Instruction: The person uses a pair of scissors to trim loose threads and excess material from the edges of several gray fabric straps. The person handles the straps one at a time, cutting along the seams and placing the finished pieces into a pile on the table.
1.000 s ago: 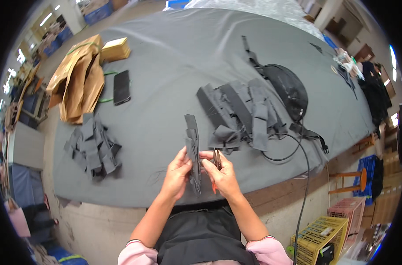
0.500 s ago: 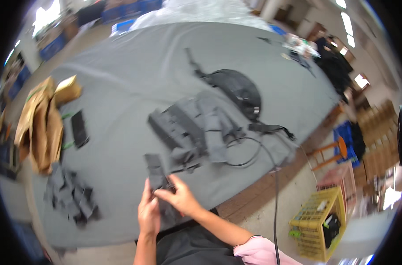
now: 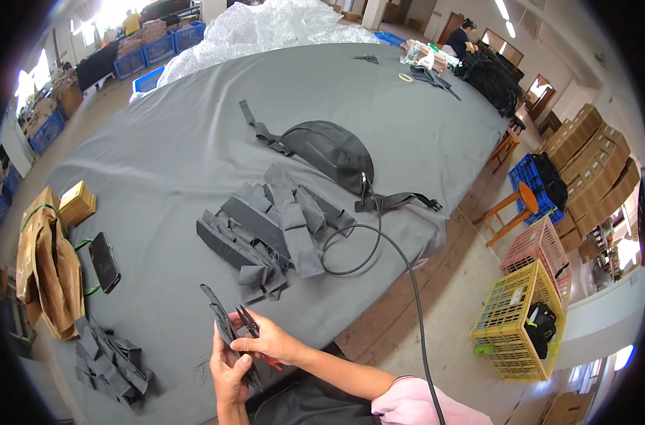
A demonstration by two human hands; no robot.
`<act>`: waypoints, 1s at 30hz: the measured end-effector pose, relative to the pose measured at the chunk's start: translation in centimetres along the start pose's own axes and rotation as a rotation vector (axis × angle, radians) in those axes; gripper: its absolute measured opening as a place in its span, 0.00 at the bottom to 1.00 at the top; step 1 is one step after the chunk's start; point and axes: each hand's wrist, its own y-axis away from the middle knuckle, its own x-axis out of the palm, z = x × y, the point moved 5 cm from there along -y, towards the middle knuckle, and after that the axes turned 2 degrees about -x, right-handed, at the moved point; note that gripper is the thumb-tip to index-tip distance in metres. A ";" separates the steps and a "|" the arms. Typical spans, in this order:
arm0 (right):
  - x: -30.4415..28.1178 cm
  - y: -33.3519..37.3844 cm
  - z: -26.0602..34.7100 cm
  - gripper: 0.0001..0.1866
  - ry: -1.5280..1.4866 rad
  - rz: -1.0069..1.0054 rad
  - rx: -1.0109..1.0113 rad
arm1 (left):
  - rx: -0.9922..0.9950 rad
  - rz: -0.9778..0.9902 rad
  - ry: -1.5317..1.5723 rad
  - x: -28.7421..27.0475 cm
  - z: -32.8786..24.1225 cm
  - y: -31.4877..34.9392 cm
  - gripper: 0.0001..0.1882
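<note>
Holding, head view: one dark-grey fabric strip [image 3: 219, 312], carried between the two hands, just off the near edge of the grey-covered table [image 3: 174, 273]. Its upper end stands clear above the fingers, tilted to the left; its lower end hangs past the palms, partly hidden.

Left hand [image 3: 227, 370]: one, nearly closed, thumb bent over, strip gripped along its length. Loose dark threads [image 3: 203, 365] show just beside it.

Right hand [image 3: 271, 341]: one, closed about a pair of snips [image 3: 248, 321], dark blades pointing up beside the strip, orange-red handle partly visible below the palm. Thumb reaches toward the strip; whether it touches cannot be told.

Ahead of the hands, toward the table's near edge: one large heap of grey strips [image 3: 262, 230], overlapping. Beyond it: one black waist bag [image 3: 327, 150], its buckled strap extending toward the right edge. One black cable [image 3: 416, 297], looped beside the heap and running over the near edge.

Near the table's left edge: one smaller heap of strips [image 3: 113, 363], toward the near left corner; one brown paper bag [image 3: 48, 265], crumpled; one yellow block-shaped stack [image 3: 77, 204] just beyond; one black phone [image 3: 104, 263], lying flat beside the bag.

On the floor, right of the table: one yellow crate [image 3: 503, 322].
</note>
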 end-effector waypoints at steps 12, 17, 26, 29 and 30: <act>-0.7 0.1 1.6 0.24 0.764 -0.497 -0.573 | 0.464 -0.358 -0.744 -2.0 1.2 -2.0 0.20; -1.7 -0.8 2.0 0.20 0.551 -0.325 -0.217 | 0.475 -0.235 -0.824 -3.1 -0.5 -0.4 0.12; -0.2 1.5 -0.4 0.21 0.482 -0.196 -0.046 | -0.093 -0.442 -0.165 -5.3 1.2 -0.3 0.18; 0.9 2.6 1.3 0.23 1.004 -0.262 -0.455 | -0.143 -0.382 -0.235 -6.4 2.5 0.4 0.22; 1.1 2.6 1.7 0.23 1.072 -0.210 -0.469 | -0.130 -0.353 -0.240 -6.3 2.4 0.4 0.22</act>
